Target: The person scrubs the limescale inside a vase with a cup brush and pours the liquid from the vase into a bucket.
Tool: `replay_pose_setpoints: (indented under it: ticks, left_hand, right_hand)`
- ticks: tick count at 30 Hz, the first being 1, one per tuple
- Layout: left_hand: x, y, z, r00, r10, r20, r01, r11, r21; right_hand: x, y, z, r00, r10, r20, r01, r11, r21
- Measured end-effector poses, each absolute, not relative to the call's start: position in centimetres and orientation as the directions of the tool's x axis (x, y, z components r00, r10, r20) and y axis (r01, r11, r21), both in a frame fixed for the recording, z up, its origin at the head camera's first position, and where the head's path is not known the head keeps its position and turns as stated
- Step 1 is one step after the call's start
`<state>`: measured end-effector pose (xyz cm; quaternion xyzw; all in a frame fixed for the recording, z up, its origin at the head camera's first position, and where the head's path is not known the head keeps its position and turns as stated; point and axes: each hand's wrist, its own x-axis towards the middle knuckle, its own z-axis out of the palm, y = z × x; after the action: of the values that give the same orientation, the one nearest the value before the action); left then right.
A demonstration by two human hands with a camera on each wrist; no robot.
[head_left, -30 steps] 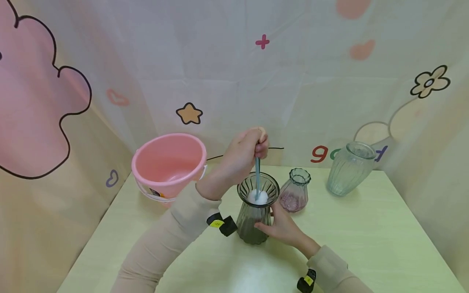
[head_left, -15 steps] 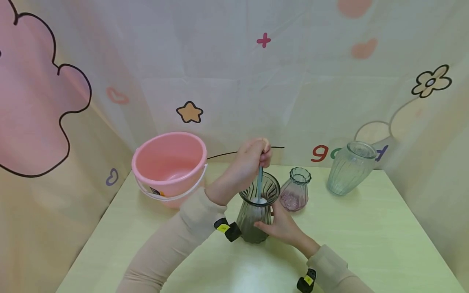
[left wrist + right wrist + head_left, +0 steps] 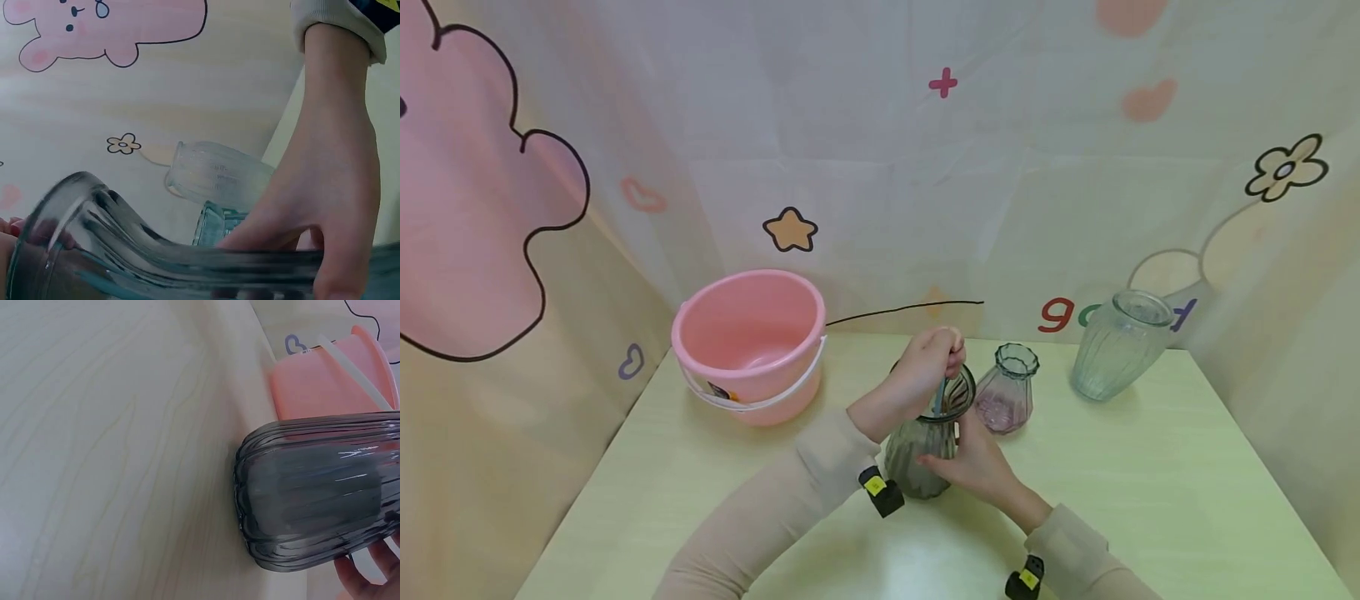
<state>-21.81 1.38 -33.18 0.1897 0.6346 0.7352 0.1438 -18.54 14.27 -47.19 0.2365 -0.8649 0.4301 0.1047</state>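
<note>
A dark grey ribbed glass vase (image 3: 913,467) with a flared rim stands upright on the table. My right hand (image 3: 981,467) grips its side, thumb across the front. Over the mouth, my left hand (image 3: 921,371) is fisted around the thin blue handle of a bottle brush (image 3: 939,398), whose lower end reaches down inside; its white head is hidden now. In the left wrist view the right hand's thumb and fingers wrap the vase (image 3: 144,250). In the right wrist view the vase base (image 3: 300,494) shows, with fingertips (image 3: 353,575) at its side.
A pink bucket (image 3: 748,387) with a white handle stands at the left. A small purple-tinted glass vase (image 3: 1002,404) stands just right of the grey one. Farther right is a pale clear glass vase (image 3: 1116,354). A patterned curtain (image 3: 880,167) hangs behind the table (image 3: 1150,492).
My left hand has moved down and slightly right, pushing the brush deeper, so its white head has dropped from view. My right hand keeps its hold on the vase.
</note>
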Motion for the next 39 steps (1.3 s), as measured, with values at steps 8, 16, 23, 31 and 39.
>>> replay_pose_setpoints:
  ticks: [8,16,23,31,39]
  left_hand:
    - [-21.7,1.4,-33.5,-0.891,0.442,0.102,0.056,-0.115,0.992]
    - [-21.7,1.5,-33.5,-0.889,0.446,0.103,0.062,-0.106,0.992]
    - [-21.4,1.4,-32.9,-0.883,0.455,0.118,0.061,-0.139,0.988]
    - [-20.7,1.0,-29.6,-0.85,0.482,0.212,0.139,-0.184,0.973]
    - [-20.4,0.2,-26.8,-0.857,0.452,0.247,0.166,-0.211,0.963]
  right_hand:
    - [-18.5,14.4,-47.0,-0.849,-0.401,0.345,-0.506,0.425,-0.751]
    - [-18.6,15.5,-45.8,-0.837,-0.506,0.208,-0.421,0.355,-0.835]
    - [-18.3,15.2,-45.6,-0.834,-0.488,0.255,-0.466,0.379,-0.8]
    - [-17.3,14.4,-44.2,-0.843,-0.444,0.303,-0.491,0.409,-0.769]
    - [-18.4,14.7,-46.6,-0.86,-0.405,0.31,-0.484,0.455,-0.747]
